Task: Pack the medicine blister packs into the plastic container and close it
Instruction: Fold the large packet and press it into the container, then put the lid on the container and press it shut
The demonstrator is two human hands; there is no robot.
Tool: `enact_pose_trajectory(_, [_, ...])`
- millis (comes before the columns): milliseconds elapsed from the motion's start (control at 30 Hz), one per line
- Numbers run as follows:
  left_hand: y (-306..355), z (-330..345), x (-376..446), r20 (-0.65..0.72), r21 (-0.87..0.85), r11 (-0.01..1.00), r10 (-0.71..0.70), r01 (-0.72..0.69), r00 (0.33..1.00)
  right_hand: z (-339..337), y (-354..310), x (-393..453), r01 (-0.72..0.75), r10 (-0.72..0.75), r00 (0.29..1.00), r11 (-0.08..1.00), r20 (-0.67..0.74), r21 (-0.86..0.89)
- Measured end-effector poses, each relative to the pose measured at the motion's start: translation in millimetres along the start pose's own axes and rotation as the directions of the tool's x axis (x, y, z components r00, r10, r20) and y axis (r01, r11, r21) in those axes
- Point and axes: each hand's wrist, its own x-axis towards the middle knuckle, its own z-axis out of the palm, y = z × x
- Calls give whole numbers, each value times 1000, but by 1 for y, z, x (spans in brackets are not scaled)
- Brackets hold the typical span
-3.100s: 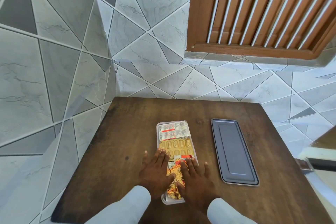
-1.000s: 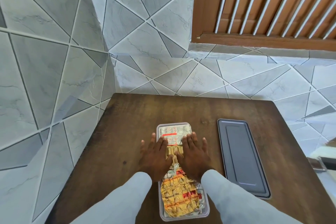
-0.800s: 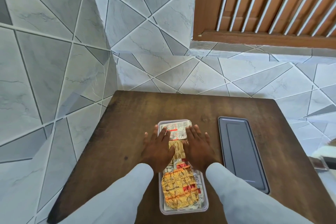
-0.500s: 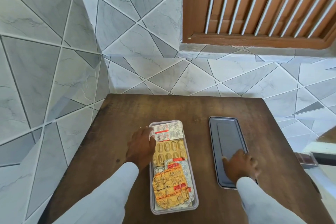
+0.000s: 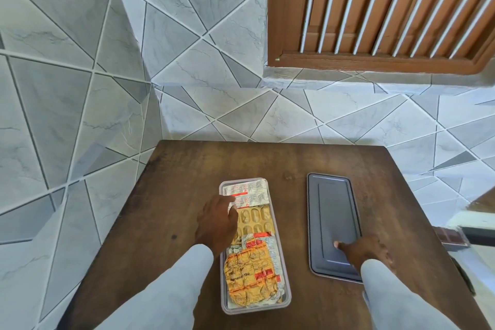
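Observation:
A clear plastic container lies lengthwise on the brown wooden table, filled with blister packs: a silver-and-red one at the far end, a gold one in the middle, a crumpled orange one nearest me. My left hand rests on the container's left rim, fingers touching the packs. To the right lies the dark grey lid, flat on the table. My right hand lies on the lid's near right corner, thumb on its surface.
The table stands in a corner of grey tiled walls, below a brown wooden shutter. Past the table's right edge a dark object shows partly.
Both hands were pressing the packs flat in the container. My right hand has since moved right onto the lid, and my left hand has shifted to the container's left rim.

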Motion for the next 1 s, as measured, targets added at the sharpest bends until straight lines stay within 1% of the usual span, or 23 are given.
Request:
enact_pose_trajectory(67, [0,0,-2,14,-6,1000,-3,3,1000,-3,-3,-2,31,-32,998,999,46,11])
enact_pose_trajectory(133, [-2,-1,-2,14,-23,1000,-8,8,1000,-11,-8,-7,80,-84,996,994,40,75])
enact_pose_trajectory(167, [-3,-2,-3,10,-34,999,-11,11,1000,-16,-13,-13,126,-131,991,985,31,122])
enact_pose_trajectory(233, [-5,-5,-2,3,-81,997,-20,21,1000,-31,-29,-33,277,-283,959,944,7,178])
enact_pose_trajectory(300, [-4,-9,-1,11,-165,986,-35,36,999,-41,-50,-62,439,-441,897,890,-9,122])
enact_pose_trajectory(400, [1,-18,5,36,-375,924,-69,77,997,-33,-76,-120,604,-605,797,797,-9,-8])
enact_pose_trajectory(500, [8,-29,7,77,-555,818,-128,149,989,-13,-88,-176,725,-749,662,650,-28,-228])
enact_pose_trajectory(567, [8,-33,6,113,-618,765,-145,184,983,4,-90,-200,768,-805,593,567,-5,-298])
enact_pose_trajectory(633, [8,-34,5,175,-663,712,-151,229,973,22,-91,-216,788,-825,565,527,32,-318])
enact_pose_trajectory(700, [8,-34,2,256,-687,669,-141,283,956,37,-89,-226,791,-820,570,528,57,-307])
enact_pose_trajectory(733, [6,-33,1,282,-672,683,-123,287,952,42,-89,-228,794,-820,570,532,58,-295])
enact_pose_trajectory(767, [5,-31,0,286,-624,733,-108,271,952,42,-88,-227,796,-821,568,535,47,-282])
enact_pose_trajectory(833, [-1,-29,-2,219,-483,847,-126,220,967,35,-87,-220,793,-823,568,547,1,-267])
enact_pose_trajectory(867, [-5,-29,-3,176,-436,874,-152,216,973,30,-87,-216,790,-822,568,555,-29,-261])
enact_pose_trajectory(933, [-13,-33,-6,105,-406,883,-211,235,972,23,-86,-211,786,-825,560,557,-71,-269])
enact_pose_trajectory(1000, [-21,-39,-7,19,-404,880,-266,251,964,25,-85,-216,787,-837,545,530,-47,-317])
